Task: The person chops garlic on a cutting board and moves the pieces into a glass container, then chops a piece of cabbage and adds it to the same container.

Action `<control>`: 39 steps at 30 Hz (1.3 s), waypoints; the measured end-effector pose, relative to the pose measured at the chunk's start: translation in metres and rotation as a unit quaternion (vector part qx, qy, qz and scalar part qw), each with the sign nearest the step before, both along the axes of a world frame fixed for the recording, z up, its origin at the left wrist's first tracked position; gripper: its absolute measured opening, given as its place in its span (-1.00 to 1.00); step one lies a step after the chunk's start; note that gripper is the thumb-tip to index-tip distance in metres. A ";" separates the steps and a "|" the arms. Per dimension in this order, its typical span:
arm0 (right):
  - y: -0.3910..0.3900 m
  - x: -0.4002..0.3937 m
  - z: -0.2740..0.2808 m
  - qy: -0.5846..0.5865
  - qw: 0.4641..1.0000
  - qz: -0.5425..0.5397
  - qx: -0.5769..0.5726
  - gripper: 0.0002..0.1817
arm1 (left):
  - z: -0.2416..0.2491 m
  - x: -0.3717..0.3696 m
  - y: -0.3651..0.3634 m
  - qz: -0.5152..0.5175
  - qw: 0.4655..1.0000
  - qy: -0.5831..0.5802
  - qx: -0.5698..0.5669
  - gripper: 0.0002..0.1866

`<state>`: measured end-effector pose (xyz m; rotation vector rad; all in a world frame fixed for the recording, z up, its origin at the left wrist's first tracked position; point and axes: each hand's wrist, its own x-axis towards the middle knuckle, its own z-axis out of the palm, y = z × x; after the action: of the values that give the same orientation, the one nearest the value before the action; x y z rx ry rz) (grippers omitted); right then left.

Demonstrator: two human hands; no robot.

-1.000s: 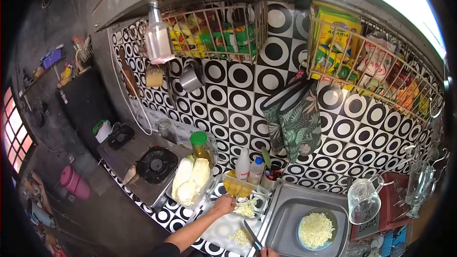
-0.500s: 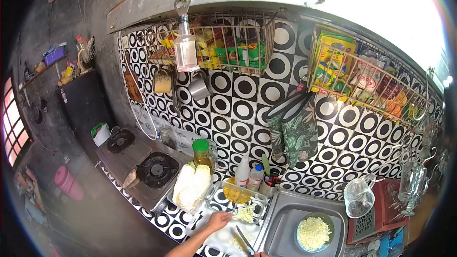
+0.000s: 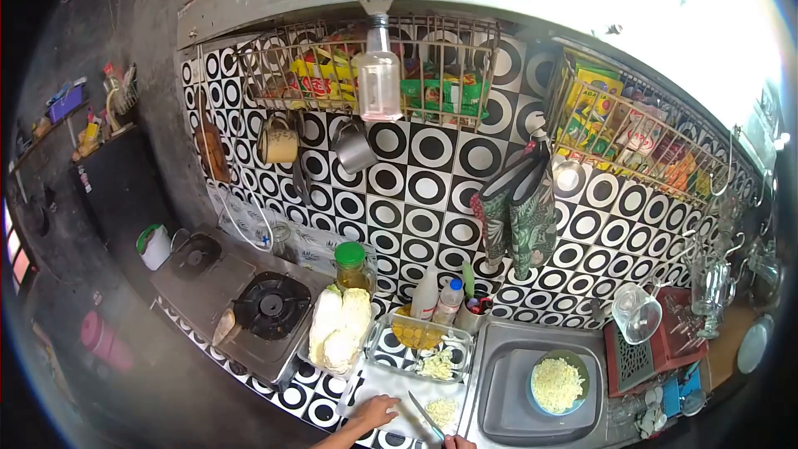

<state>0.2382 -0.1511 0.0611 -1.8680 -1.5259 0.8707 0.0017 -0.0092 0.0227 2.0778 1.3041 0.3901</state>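
My left hand [image 3: 376, 411] rests low over the white cutting board [image 3: 376, 384], fingers stretched out with nothing visible in them. At the bottom edge, my right hand [image 3: 459, 443] is closed around a knife [image 3: 426, 416], its blade slanting up and left over the board. Beside the blade lies a small heap of finely chopped pale vegetable [image 3: 440, 411]. Just behind the board is a clear glass dish [image 3: 462, 356] with more chopped pale pieces [image 3: 435, 364] in its near part. A large pale leafy cabbage [image 3: 339, 330] stands to the left of the dish.
Right of the board is a grey sink [image 3: 499, 428], holding a bowl [image 3: 534, 391] of chopped pale vegetable. Bottles [image 3: 449, 303] and a green-lidded jar [image 3: 350, 264] stand along the tiled wall. A gas stove [image 3: 274, 306] is at left, a red rack [image 3: 665, 357] at right.
My left hand has moved from the near edge of the glass dish down onto the board. The right hand still holds the knife. The camera view has shifted slightly.
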 end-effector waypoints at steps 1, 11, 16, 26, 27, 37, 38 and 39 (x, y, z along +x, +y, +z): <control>0.000 -0.009 0.010 0.016 1.000 -0.007 0.000 -0.61 | -0.006 -0.001 0.002 -0.018 1.000 0.015 0.010 -0.66; -0.005 -0.082 0.030 0.014 0.997 -0.074 -0.010 -0.56 | -0.007 -0.010 0.009 -0.098 0.991 0.082 -0.048 -0.69; -0.022 -0.095 0.013 0.020 0.994 -0.106 -0.032 -0.59 | -0.003 -0.013 0.001 -0.136 0.989 0.054 -0.020 -0.67; -0.031 -0.112 -0.032 0.101 0.970 -0.189 -0.112 -0.52 | -0.001 -0.011 0.005 -0.163 0.985 0.048 -0.011 -0.78; -0.033 -0.109 -0.061 0.144 0.968 -0.186 -0.090 -0.55 | -0.022 -0.009 0.010 -0.152 0.987 0.047 -0.017 -0.77; -0.025 -0.110 -0.021 0.160 0.962 -0.179 -0.128 -0.46 | -0.010 -0.021 -0.005 -0.071 0.996 -0.055 0.027 -0.52; -0.026 -0.110 -0.023 0.171 0.958 -0.185 -0.135 -0.46 | -0.011 -0.022 -0.007 -0.072 0.995 -0.061 0.028 -0.52; -0.027 -0.111 -0.024 0.158 0.962 -0.185 -0.127 -0.46 | -0.011 -0.023 -0.008 -0.075 0.994 -0.072 0.018 -0.51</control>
<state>0.1274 -0.1776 0.0368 -1.9863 -0.8696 1.1560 -0.0212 -0.0170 0.0120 2.1201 1.0573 0.4901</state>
